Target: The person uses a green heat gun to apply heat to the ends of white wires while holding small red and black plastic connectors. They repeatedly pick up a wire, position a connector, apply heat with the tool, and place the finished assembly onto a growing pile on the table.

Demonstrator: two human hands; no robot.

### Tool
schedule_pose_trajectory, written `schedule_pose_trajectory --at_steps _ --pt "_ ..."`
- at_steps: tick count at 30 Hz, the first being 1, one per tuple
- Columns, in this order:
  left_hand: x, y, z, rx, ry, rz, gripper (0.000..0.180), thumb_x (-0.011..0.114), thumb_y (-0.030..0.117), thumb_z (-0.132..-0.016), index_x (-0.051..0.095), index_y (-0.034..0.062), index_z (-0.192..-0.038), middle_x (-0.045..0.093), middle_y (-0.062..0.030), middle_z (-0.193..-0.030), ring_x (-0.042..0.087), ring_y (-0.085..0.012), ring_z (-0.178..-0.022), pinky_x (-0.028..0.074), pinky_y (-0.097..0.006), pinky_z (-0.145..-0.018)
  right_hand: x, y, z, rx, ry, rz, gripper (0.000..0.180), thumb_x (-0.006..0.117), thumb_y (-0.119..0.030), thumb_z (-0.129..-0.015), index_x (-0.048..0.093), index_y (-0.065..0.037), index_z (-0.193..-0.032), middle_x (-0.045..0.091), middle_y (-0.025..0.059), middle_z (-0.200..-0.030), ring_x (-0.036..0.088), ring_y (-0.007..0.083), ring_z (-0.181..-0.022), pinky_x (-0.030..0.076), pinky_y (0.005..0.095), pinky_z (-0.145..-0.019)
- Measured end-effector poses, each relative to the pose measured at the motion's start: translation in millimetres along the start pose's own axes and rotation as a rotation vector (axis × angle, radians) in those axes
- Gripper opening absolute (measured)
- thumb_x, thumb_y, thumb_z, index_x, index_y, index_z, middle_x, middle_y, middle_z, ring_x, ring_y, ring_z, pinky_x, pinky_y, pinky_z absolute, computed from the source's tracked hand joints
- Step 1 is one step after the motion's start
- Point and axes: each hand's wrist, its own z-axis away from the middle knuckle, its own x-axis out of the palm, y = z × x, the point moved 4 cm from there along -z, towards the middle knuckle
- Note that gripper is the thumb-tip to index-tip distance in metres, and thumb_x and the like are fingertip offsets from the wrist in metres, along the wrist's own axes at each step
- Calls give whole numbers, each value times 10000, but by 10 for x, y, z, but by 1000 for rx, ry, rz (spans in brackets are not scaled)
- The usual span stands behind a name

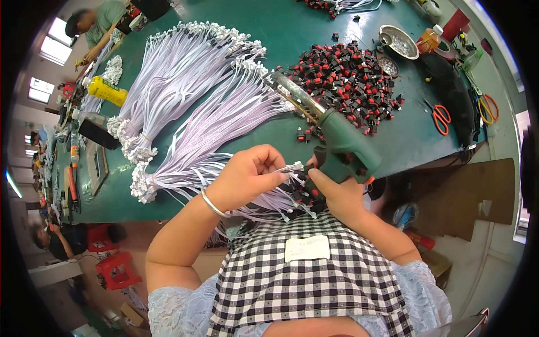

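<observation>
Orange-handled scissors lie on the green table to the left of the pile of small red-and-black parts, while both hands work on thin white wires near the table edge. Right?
Not quite. The head view shows the orange-handled scissors lying to the right of the pile of small red-and-black parts, not the left. The rest holds: left hand and right hand work on thin white wires at the green table edge.

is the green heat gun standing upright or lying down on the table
Lying down. The green heat gun rests on its side on the green table, its metal nozzle pointing toward the white wire bundles, its handle beside the right hand.
</observation>
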Motion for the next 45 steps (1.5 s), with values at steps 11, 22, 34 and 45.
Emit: schedule_pose_trajectory --at_steps 11,22,34,45 --pt "18 -53 -51 4 29 85 98 646 28 -732 578 17 -801 542 24 -706 456 -27 -622 355 -171 -555 83 61 55 25 -113 -109 193 597 -92 -797 536 -39 -972 546 31 -853 522 50 -684 453 209 -549" --pt "38 65 -13 147 153 -134 79 667 28 -673 595 2 -692 559 -20 -646 478 -68 -603 367 -209 -537 -85 50 34 58 20 -86 342 584 -76 -776 449 -61 -1090 582 54 -911 571 111 -717 449 221 -568" --pt "-428 -142 575 -153 -637 40 354 692 285 -736 627 17 -958 570 7 -671 502 -58 -601 395 -204 -545 -1131 -482 -315 -786 315 715 300 611 -56 -695 563 -60 -991 607 62 -840 572 170 -738 430 270 -638" --pt "-345 103 594 140 -316 -703 267 652 234 -747 604 32 -914 590 -78 -793 582 -189 -729 458 -275 -638 -1004 -187 -415 -957 303 1135 416 680 -96 -571 566 -86 -971 618 63 -909 566 266 -816 425 347 -741"
